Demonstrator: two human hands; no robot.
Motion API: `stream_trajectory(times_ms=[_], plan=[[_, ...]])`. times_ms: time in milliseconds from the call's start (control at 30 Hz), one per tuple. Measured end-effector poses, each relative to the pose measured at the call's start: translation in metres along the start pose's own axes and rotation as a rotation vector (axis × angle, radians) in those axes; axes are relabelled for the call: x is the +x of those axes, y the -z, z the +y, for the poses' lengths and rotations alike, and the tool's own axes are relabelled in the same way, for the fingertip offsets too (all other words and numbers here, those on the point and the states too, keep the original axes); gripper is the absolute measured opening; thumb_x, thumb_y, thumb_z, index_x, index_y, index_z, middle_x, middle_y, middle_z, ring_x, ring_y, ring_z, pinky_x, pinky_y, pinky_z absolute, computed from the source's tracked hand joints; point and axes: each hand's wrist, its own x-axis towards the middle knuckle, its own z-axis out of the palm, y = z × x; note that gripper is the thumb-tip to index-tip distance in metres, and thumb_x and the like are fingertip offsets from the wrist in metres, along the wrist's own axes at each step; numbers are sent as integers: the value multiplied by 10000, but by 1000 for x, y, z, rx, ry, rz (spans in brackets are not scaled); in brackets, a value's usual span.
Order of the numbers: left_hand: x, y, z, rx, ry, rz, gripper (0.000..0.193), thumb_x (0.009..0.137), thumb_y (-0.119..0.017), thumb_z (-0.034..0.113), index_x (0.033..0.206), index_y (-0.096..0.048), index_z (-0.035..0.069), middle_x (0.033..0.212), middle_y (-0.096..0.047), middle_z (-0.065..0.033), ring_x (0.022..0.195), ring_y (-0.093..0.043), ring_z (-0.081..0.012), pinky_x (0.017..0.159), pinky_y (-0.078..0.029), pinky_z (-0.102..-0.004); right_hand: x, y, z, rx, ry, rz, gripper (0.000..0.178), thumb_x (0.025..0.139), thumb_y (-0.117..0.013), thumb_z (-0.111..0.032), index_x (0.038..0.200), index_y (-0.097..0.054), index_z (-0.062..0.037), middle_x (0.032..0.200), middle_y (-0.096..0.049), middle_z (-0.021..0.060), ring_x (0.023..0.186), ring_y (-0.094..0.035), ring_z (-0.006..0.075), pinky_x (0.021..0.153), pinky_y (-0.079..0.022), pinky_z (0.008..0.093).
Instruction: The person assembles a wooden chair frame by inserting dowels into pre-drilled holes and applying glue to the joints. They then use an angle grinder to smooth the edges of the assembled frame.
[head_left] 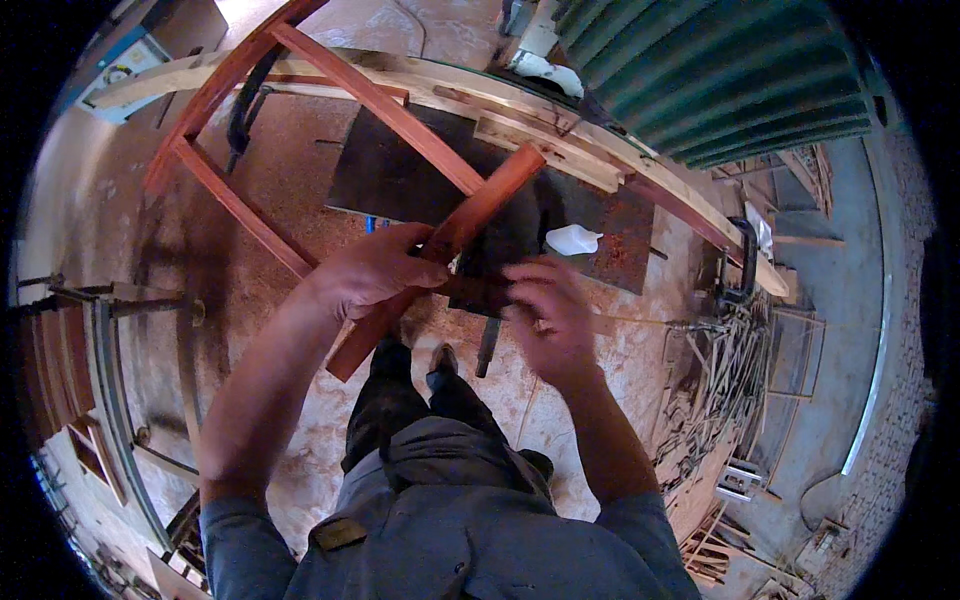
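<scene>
A reddish wooden frame (385, 100) with two rails and two crosspieces slants across the left and middle of the view. Its nearer rail (490, 200) passes under my left hand (375, 278), which is closed round the wood with the fingers bent over it. Just right of that rail is my right hand (550, 318), its fingers curled and slightly blurred beside a dark, narrow piece (475, 290) that I cannot make out. Below this piece a dark bar (488, 348) sticks out toward me. A white plastic container (573, 240) lies to the right, beyond my right hand.
Beneath the frame is a dark work surface (385, 165) strewn with reddish dust. Pale timber beams (560, 160) run behind it, with a black clamp (742, 265) at their right end. Green corrugated sheeting (720, 80) stands beyond. Wood offcuts (715, 390) are heaped on the right.
</scene>
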Motion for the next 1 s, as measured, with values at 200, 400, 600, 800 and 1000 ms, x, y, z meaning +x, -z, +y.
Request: stream_trajectory(times_ms=[200,400,600,800,1000], plan=[[13,9,-15,298,-46,46,423,823,-670,174,1176,-576,-39,980,-637,-104,864,-587,-171,799,-475,-302,-62,32,88,268,-758,425,186,876,-645,-103,1035,-618,-10,1025,-617,67,933,-571,143,805,-473,285],[8,-7,-3,75,71,102,396,875,-629,211,1184,-578,-31,1005,-634,-109,883,-593,-167,801,-475,-290,-48,32,104,182,-601,385,376,878,-646,-100,1226,-540,-5,1098,-599,79,1005,-562,159,875,-460,296],[12,-5,-9,74,45,139,414,884,-623,215,1208,-567,-38,1027,-635,-112,905,-587,-169,803,-482,-294,-40,17,137,251,-533,396,447,863,-655,-37,1282,-506,5,1170,-604,109,1061,-576,181,923,-471,318],[6,-5,-1,112,43,105,427,871,-632,201,1212,-562,-46,1039,-636,-122,910,-586,-168,811,-480,-298,-19,15,128,243,-568,326,495,828,-706,-65,1272,-506,23,1158,-617,148,1054,-589,222,928,-467,331],[10,4,-12,183,27,42,481,843,-660,226,1226,-544,-41,1017,-633,-113,886,-581,-160,797,-478,-295,-14,14,131,47,-563,224,383,824,-722,-110,1170,-592,-10,1101,-646,92,995,-595,164,890,-464,298]])
